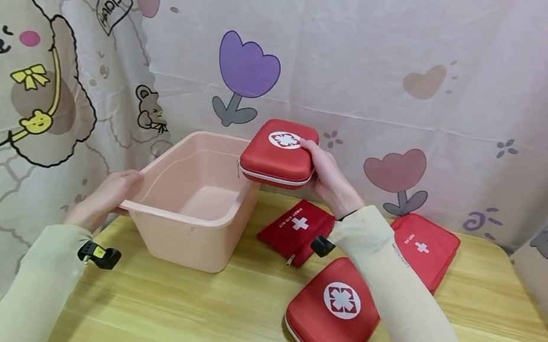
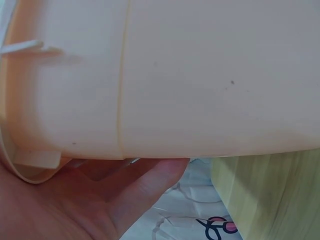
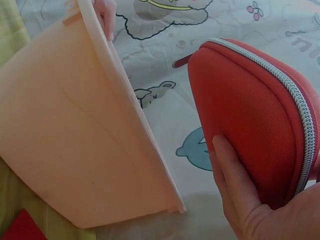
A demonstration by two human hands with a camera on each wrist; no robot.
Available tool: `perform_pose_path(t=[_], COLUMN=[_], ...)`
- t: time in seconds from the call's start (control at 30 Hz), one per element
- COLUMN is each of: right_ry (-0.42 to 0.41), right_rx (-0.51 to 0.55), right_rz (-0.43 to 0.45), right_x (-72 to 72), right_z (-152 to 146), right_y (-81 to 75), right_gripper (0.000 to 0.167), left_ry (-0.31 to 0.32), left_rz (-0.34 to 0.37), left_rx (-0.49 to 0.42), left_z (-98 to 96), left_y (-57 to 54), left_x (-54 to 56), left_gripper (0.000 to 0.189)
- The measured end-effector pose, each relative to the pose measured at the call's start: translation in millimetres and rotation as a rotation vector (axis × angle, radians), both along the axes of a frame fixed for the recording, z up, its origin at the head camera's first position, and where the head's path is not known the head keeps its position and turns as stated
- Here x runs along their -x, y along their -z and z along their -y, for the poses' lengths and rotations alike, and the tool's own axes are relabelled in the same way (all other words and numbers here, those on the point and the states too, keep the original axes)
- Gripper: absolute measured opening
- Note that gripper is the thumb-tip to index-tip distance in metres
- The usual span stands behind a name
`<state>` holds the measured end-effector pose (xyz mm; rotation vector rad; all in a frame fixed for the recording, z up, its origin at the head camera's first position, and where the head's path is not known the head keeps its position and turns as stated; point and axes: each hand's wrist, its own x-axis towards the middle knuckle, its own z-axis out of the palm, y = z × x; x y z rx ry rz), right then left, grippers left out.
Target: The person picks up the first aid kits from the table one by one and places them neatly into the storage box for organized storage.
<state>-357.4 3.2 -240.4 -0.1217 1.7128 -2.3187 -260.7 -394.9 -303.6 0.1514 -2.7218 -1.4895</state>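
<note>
A peach plastic bin (image 1: 182, 241) stands on the left part of the table. My left hand (image 1: 108, 195) grips its near left rim; in the left wrist view, fingers (image 2: 150, 187) lie beside the bin wall. A red zippered hard case (image 1: 276, 159) with a white cross emblem is held up by my right hand (image 1: 329, 177), just right of the bin's opening and level with or above its rim. Fingers (image 3: 232, 172) spread along one face of the case in the right wrist view, and its grey zipper shows closed.
On the wooden table (image 1: 186, 318), right of the bin, lie a small red first aid pouch (image 1: 291, 230), a second red hard case (image 1: 331, 317) and a larger red first aid bag (image 1: 426, 246), partly behind my right sleeve. A printed curtain (image 1: 326, 42) hangs behind.
</note>
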Motion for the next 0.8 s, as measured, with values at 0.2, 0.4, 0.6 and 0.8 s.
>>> perform_pose_path(t=[0.2, 0.4, 0.6, 0.8], right_ry=[-0.035, -0.075, -0.081, -0.099], right_rx=[-0.022, -0.006, -0.005, -0.034], right_rz=[-0.032, -0.033, -0.012, -0.007], right_x=[4.1, 4.8, 6.4, 7.2], right_z=[11, 18, 25, 33], right_y=[-2.4, -1.1, -2.5, -2.9], right_gripper=[0.048, 0.047, 0.047, 0.045], left_ry=[-0.002, -0.010, -0.003, -0.008], left_rz=[-0.002, 0.012, 0.015, 0.031], left_rx=[-0.007, 0.001, 0.008, 0.009], left_z=[-3.4, -4.9, -5.1, -3.7], left_y=[-1.7, -3.5, -5.0, -3.7], left_x=[-0.5, 1.4, 1.9, 1.5], left_gripper=[0.059, 0.060, 0.061, 0.063])
